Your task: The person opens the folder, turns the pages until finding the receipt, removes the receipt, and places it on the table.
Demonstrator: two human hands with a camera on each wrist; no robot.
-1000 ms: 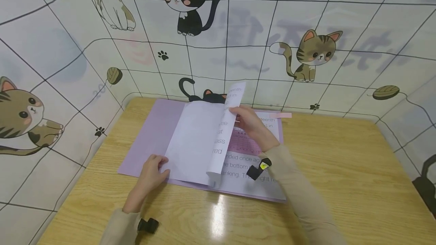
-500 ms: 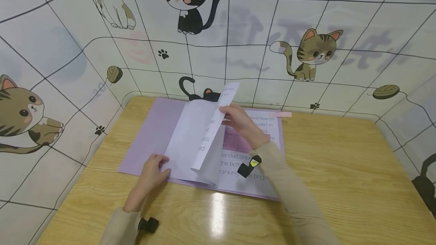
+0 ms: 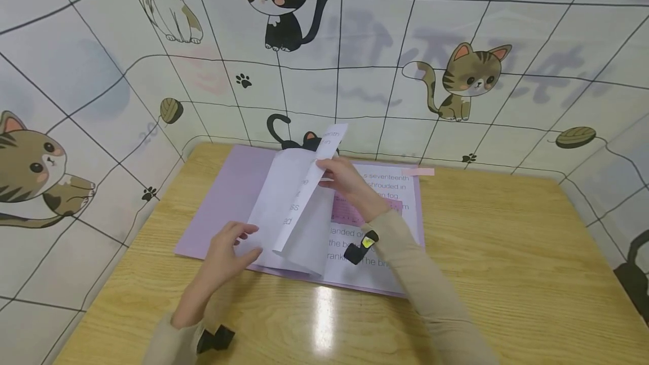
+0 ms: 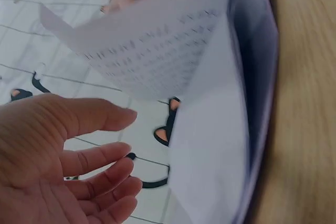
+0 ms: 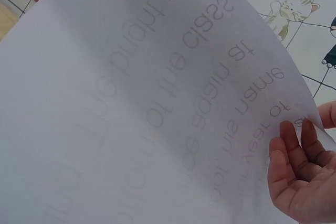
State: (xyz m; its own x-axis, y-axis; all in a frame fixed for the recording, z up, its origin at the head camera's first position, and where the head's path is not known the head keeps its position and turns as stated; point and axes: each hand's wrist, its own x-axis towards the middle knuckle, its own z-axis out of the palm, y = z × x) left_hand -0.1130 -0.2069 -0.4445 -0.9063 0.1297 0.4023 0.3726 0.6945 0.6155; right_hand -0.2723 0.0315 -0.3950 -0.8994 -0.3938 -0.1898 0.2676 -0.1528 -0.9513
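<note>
A booklet with a pale purple cover (image 3: 223,196) lies spread on the table. My right hand (image 3: 347,179) pinches the edge of a printed page (image 3: 304,196) that stands raised and curls over to the left. In the right wrist view this page (image 5: 157,77) fills most of the picture, its print showing through reversed, with the right fingers (image 5: 294,156) at its outer edge. Over the booklet's lower left part is my left hand (image 3: 225,255), thumb and fingers apart and holding nothing. The left wrist view shows the same hand (image 4: 79,156) beside the raised page.
Beneath the raised page, the right-hand page (image 3: 350,269) carries large print and a pink strip (image 3: 350,211). A pale pink tab (image 3: 421,172) sticks out at its top right corner. Behind the wooden table (image 3: 507,252) hangs a cat-patterned backdrop (image 3: 375,32). A black object (image 3: 632,275) shows at the right edge.
My right hand has drawn the page leftward, uncovering more of the printed page beneath. The left hand has lifted off the booklet's lower left edge and shifted slightly right, its fingers spreading.
</note>
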